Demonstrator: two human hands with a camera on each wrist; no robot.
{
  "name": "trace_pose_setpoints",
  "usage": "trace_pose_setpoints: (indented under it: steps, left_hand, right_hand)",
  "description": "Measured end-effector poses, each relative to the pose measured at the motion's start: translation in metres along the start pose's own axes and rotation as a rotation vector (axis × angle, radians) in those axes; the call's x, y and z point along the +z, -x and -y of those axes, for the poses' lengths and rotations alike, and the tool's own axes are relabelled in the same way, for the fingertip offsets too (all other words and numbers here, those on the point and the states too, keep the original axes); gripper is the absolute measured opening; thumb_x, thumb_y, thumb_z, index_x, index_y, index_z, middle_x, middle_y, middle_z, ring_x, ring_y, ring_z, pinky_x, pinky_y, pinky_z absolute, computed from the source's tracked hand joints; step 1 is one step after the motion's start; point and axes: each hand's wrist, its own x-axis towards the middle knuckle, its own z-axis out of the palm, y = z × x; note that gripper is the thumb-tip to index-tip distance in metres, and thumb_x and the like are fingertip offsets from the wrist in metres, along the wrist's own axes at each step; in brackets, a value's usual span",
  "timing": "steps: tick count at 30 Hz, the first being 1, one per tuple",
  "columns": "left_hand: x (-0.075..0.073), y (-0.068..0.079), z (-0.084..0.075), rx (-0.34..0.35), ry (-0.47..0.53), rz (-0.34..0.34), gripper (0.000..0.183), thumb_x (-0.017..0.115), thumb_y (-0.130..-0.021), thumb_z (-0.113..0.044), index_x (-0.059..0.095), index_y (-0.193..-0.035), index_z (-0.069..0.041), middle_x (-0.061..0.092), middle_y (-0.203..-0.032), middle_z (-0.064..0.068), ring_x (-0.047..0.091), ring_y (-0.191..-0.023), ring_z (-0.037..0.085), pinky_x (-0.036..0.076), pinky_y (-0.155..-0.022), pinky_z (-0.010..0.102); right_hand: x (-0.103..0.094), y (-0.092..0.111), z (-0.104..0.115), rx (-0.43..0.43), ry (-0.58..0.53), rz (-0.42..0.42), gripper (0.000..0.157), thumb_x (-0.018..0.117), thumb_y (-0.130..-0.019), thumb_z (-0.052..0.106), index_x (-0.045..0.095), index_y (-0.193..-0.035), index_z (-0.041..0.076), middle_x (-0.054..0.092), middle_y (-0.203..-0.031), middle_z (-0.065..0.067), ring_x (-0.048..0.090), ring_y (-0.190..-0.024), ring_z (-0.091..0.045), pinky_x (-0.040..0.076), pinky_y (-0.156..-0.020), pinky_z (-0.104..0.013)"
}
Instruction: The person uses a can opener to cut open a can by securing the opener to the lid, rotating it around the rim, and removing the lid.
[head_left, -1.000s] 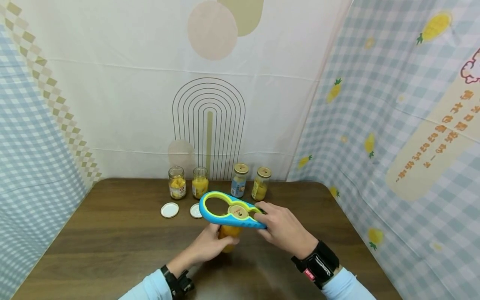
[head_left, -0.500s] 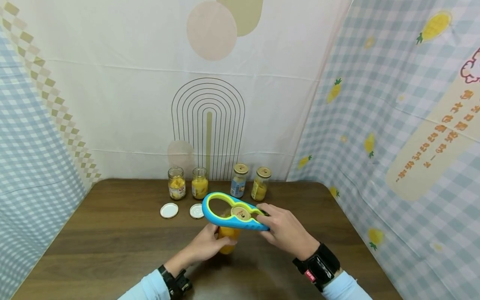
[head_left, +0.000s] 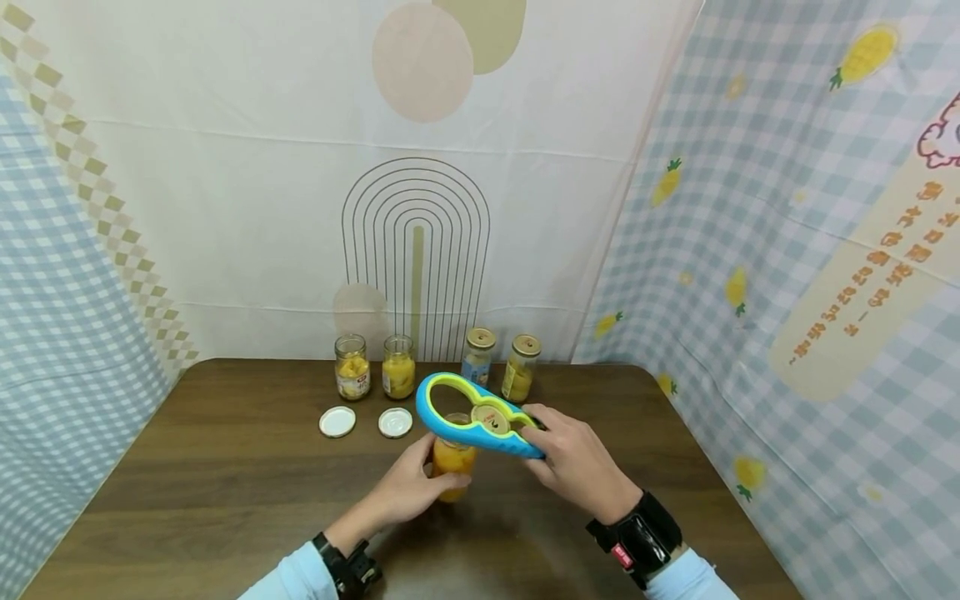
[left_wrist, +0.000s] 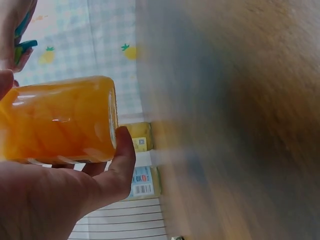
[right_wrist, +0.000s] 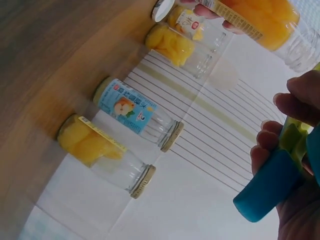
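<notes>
Near the table's middle, my left hand (head_left: 408,487) grips a glass jar (head_left: 453,462) of orange fruit. In the left wrist view the jar (left_wrist: 60,120) rests along the palm, a fingertip at its base. Its bare threaded mouth shows in the right wrist view, with no lid on it. My right hand (head_left: 573,454) holds a blue and green jar opener (head_left: 480,437) just above and right of the jar. A gold lid (head_left: 490,418) sits within the opener's middle opening. The opener's blue handle end (right_wrist: 267,187) sticks out from my right fingers.
Two lidless jars of yellow fruit, one on the left (head_left: 352,371) and one beside it (head_left: 399,369), stand at the back. White-faced lids (head_left: 337,422) lie before them. Two gold-lidded jars, one blue-labelled (head_left: 477,358) and one yellow-labelled (head_left: 521,371), stand further right.
The opener has shifted right and up with the gold lid in it, away from the jar. The jar's mouth now shows beneath it. My left hand has moved slightly left and up.
</notes>
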Motion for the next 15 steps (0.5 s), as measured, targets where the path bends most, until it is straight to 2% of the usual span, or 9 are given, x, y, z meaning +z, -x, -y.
trace_pose_setpoints:
  steps: [5, 11, 15]
  left_hand:
    - [-0.004, -0.001, 0.001, 0.020, -0.023, -0.053, 0.058, 0.080, -0.097, -0.030, 0.054, -0.148, -0.021, 0.067, -0.138, 0.005, 0.064, -0.129, 0.027, 0.056, -0.103, 0.046]
    - [-0.006, 0.001, 0.002, -0.005, -0.049, -0.164, 0.056, 0.083, -0.094, -0.029, 0.057, -0.142, -0.018, 0.069, -0.135, 0.007, 0.066, -0.127, 0.025, 0.057, -0.105, 0.051]
    - [-0.006, -0.002, 0.003, -0.008, -0.054, -0.212, 0.054, 0.084, -0.093, -0.028, 0.058, -0.139, -0.017, 0.070, -0.132, 0.008, 0.067, -0.125, 0.025, 0.058, -0.105, 0.051]
  right_hand:
    - [0.003, 0.005, -0.001, 0.061, 0.008, -0.025, 0.018, 0.091, -0.085, 0.016, 0.075, -0.092, 0.016, 0.075, -0.123, -0.013, 0.075, -0.100, -0.020, 0.060, -0.072, -0.031]
    - [0.009, 0.009, -0.003, 0.113, 0.003, -0.061, 0.023, 0.092, -0.083, 0.014, 0.069, -0.086, 0.015, 0.074, -0.119, -0.012, 0.068, -0.091, -0.015, 0.058, -0.071, -0.030]
    - [0.012, 0.011, -0.004, 0.129, -0.006, -0.093, 0.027, 0.091, -0.084, 0.013, 0.064, -0.082, 0.016, 0.073, -0.118, -0.013, 0.063, -0.086, -0.013, 0.054, -0.069, -0.029]
